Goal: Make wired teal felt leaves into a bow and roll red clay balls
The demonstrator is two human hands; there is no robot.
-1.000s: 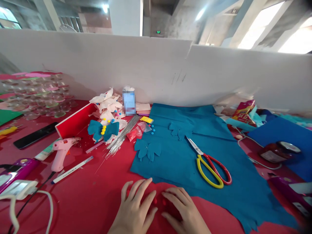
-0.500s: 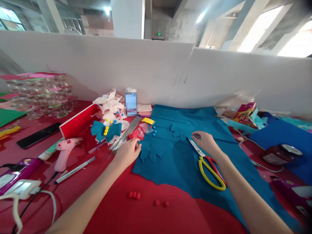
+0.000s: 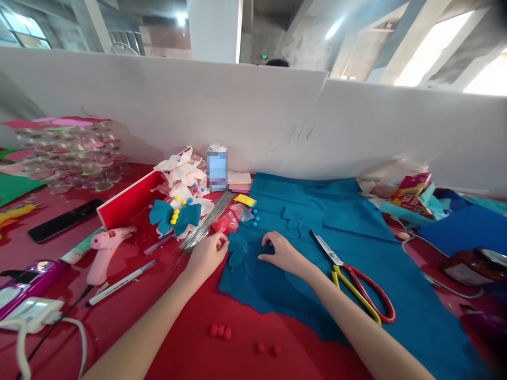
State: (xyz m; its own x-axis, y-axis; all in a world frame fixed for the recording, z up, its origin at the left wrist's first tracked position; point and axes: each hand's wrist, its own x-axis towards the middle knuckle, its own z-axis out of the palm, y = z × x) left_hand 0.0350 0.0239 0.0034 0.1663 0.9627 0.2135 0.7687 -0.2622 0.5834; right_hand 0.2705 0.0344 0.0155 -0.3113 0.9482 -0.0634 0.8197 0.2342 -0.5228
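Note:
A teal felt butterfly shape (image 3: 237, 253) with a small white stitched mark lies on the large teal felt sheet (image 3: 336, 195). At its left edge my left hand (image 3: 208, 257) has thumb and fingers closed in a pinch; whatever is between them is hidden. My right hand (image 3: 285, 255) hovers over the shape's right side, thumb and forefinger apart and holding nothing. Scissors (image 3: 336, 258) with red and yellow handles rest on the sheet to the right, partly behind my right forearm. A second teal cutout (image 3: 293, 217) lies farther back.
A finished-looking butterfly (image 3: 174, 217) with yellow pompoms, metal wires (image 3: 208, 219) and a red packet (image 3: 225, 222) sit left of the sheet. Red pompoms (image 3: 221, 332) lie in front. A pink glue gun (image 3: 103, 253), pen (image 3: 121, 283) and phone (image 3: 65, 220) are at left; a jar (image 3: 475, 266) stands right.
My right hand has moved left from near the scissors' tips to above the nearer cutout. My left hand stays by that cutout's left edge. The view has shifted slightly.

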